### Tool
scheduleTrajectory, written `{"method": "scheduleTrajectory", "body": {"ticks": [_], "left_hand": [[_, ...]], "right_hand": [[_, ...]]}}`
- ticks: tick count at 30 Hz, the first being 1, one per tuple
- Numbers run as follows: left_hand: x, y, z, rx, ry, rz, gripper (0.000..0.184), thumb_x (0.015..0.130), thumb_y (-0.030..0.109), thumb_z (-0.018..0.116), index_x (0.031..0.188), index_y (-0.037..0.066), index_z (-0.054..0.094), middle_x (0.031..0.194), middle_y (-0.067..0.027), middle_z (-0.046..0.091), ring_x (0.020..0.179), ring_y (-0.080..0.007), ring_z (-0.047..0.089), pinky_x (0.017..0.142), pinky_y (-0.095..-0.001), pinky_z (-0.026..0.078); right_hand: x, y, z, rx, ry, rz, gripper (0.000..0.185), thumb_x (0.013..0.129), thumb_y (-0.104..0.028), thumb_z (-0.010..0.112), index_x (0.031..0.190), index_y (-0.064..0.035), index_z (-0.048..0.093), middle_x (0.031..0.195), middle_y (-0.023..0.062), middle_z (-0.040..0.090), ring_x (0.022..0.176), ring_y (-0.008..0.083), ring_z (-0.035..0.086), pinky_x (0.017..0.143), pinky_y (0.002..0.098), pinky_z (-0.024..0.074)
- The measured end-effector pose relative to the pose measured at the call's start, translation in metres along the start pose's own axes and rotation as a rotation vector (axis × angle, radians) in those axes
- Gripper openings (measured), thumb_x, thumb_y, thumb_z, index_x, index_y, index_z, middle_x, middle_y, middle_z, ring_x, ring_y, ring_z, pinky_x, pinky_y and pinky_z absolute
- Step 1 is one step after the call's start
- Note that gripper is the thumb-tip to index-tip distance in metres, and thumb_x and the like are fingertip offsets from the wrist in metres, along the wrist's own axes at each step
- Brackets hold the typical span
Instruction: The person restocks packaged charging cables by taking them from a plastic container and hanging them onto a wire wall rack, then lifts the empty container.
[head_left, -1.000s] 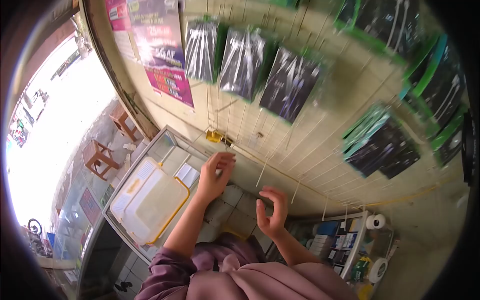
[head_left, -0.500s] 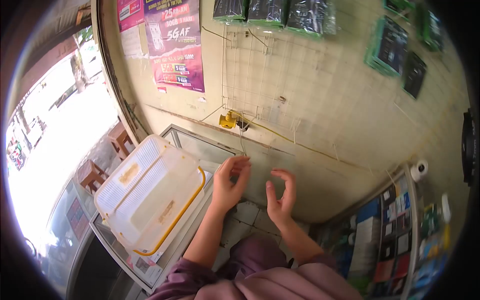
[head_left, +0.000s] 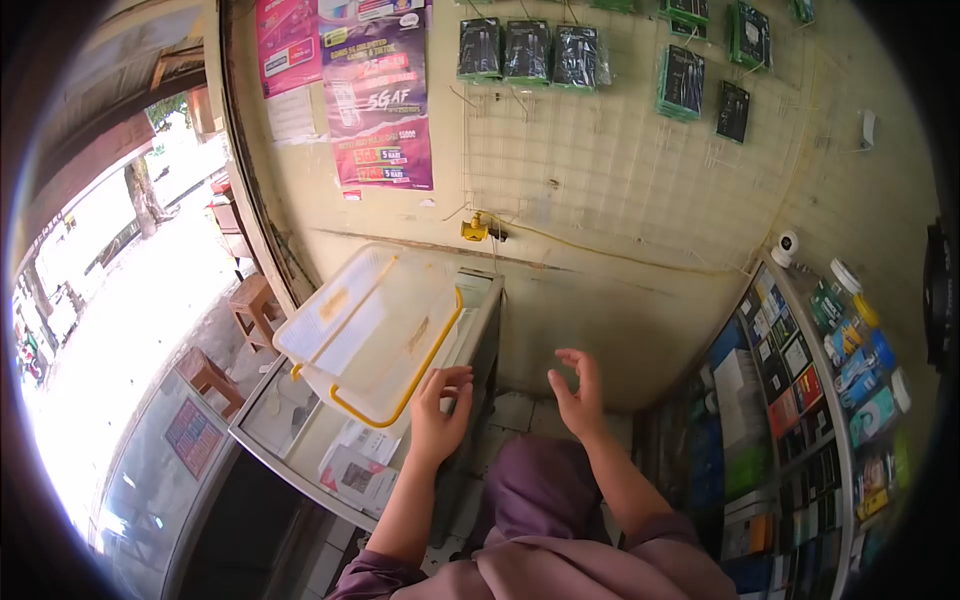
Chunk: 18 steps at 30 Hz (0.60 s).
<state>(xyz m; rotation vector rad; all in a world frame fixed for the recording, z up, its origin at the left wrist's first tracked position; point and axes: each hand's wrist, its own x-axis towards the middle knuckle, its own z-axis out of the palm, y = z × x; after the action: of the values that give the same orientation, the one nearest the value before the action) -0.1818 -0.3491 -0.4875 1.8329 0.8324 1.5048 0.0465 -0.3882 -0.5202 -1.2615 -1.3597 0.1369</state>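
My left hand (head_left: 440,412) hovers by the near right side of a clear plastic bin (head_left: 345,315) with a yellow handle. Its fingers are curved and apart, and nothing shows in them; whether a fingertip touches the bin I cannot tell. The bin rests tilted on a glass display counter (head_left: 300,455). My right hand (head_left: 580,397) is raised above the floor gap right of the counter, thumb and fingers apart, holding nothing. Papers (head_left: 358,478) lie on the counter below the bin.
A shelf case (head_left: 790,370) with boxed goods stands on the right, with a small white camera (head_left: 787,245) on top. A yellow socket (head_left: 474,228) and cable hang on the wall. Packaged items (head_left: 527,52) hang from a wire grid. Wooden stools (head_left: 255,300) stand outside, left.
The whole view has shifted, showing more of the wall top and right shelf. My hands appear lower in view, and the left one now overlaps the bin's near corner. Both remain empty.
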Motion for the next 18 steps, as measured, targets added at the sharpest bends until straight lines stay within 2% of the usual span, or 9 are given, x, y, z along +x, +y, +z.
{"method": "scheduleTrajectory", "body": {"ticks": [3,7,11,12,13,15,16,17,18], "left_hand": [[-0.034,0.005,-0.031,0.064,0.099,-0.031,0.018,0.087,-0.004,0.062,0.104,-0.001,0.066,0.095,-0.0103,0.067,0.089,-0.0188,0.069,0.072,-0.0293,0.055],[-0.051,-0.014,-0.075,0.185,0.481,-0.102,0.013,0.088,-0.002,0.062,0.1,0.0,0.063,0.095,-0.0085,0.065,0.09,-0.0175,0.065,0.07,-0.0292,0.053],[-0.052,-0.04,-0.102,0.184,0.628,-0.225,0.023,0.089,0.003,0.064,0.111,0.003,0.058,0.111,-0.0091,0.062,0.102,-0.0188,0.062,0.077,-0.0317,0.051],[-0.053,-0.05,-0.109,0.167,0.586,-0.284,0.036,0.091,0.011,0.066,0.124,0.004,0.054,0.123,-0.0114,0.057,0.113,-0.023,0.058,0.087,-0.0348,0.049],[-0.052,-0.063,-0.114,0.179,0.595,-0.286,0.036,0.091,0.011,0.066,0.124,0.004,0.054,0.123,-0.0114,0.057,0.113,-0.023,0.058,0.087,-0.0348,0.049],[-0.041,-0.088,-0.12,0.226,0.6,-0.328,0.049,0.094,0.02,0.065,0.137,0.005,0.048,0.129,-0.0133,0.055,0.121,-0.0274,0.054,0.097,-0.0381,0.045],[-0.034,-0.089,-0.124,0.174,0.569,-0.379,0.061,0.097,0.029,0.063,0.145,0.0,0.038,0.134,-0.0176,0.051,0.127,-0.031,0.049,0.103,-0.0399,0.041],[-0.026,-0.088,-0.125,0.181,0.578,-0.395,0.061,0.097,0.029,0.063,0.145,0.0,0.038,0.134,-0.0176,0.051,0.127,-0.031,0.049,0.103,-0.0399,0.041],[-0.015,-0.085,-0.126,-0.023,0.563,-0.4,0.064,0.097,0.029,0.063,0.145,-0.003,0.035,0.135,-0.0203,0.049,0.129,-0.0318,0.047,0.104,-0.0399,0.04]], "right_hand": [[-0.019,0.002,0.022,0.032,-0.064,0.041,0.031,0.091,-0.015,0.067,0.119,-0.0037,0.057,0.118,0.0135,0.059,0.11,0.0296,0.057,0.097,0.0396,0.0452],[-0.02,0.0,0.057,0.091,-0.169,0.075,0.036,0.093,-0.023,0.067,0.121,-0.0042,0.058,0.122,0.0146,0.058,0.11,0.0302,0.057,0.097,0.0397,0.0457],[-0.005,0.019,0.098,0.164,-0.237,0.044,0.036,0.092,-0.023,0.068,0.121,-0.0038,0.057,0.121,0.0144,0.058,0.111,0.0285,0.057,0.097,0.0391,0.0463],[0.001,0.022,0.107,0.181,-0.247,0.061,0.037,0.092,-0.023,0.068,0.121,-0.0032,0.057,0.122,0.0141,0.058,0.11,0.0283,0.057,0.097,0.039,0.0463],[0.008,0.027,0.116,0.197,-0.255,0.078,0.038,0.092,-0.023,0.068,0.122,-0.0026,0.056,0.122,0.0138,0.058,0.11,0.0281,0.057,0.097,0.039,0.0463],[0.04,0.055,0.146,0.237,-0.251,0.012,0.04,0.093,-0.022,0.068,0.123,-0.0008,0.054,0.123,0.0145,0.057,0.111,0.0272,0.056,0.098,0.0391,0.0458],[0.059,0.06,0.158,0.266,-0.202,0.041,0.042,0.093,-0.022,0.068,0.125,-0.0004,0.052,0.125,0.0152,0.056,0.114,0.0271,0.055,0.099,0.0394,0.045],[0.078,0.065,0.168,0.289,-0.158,0.072,0.044,0.094,-0.022,0.068,0.127,0.0,0.05,0.126,0.0159,0.056,0.117,0.027,0.054,0.1,0.0397,0.0443],[0.102,0.073,0.183,0.298,-0.148,0.088,0.046,0.093,-0.023,0.068,0.129,0.0004,0.049,0.127,0.0167,0.056,0.12,0.0273,0.054,0.102,0.0402,0.0438]]}}
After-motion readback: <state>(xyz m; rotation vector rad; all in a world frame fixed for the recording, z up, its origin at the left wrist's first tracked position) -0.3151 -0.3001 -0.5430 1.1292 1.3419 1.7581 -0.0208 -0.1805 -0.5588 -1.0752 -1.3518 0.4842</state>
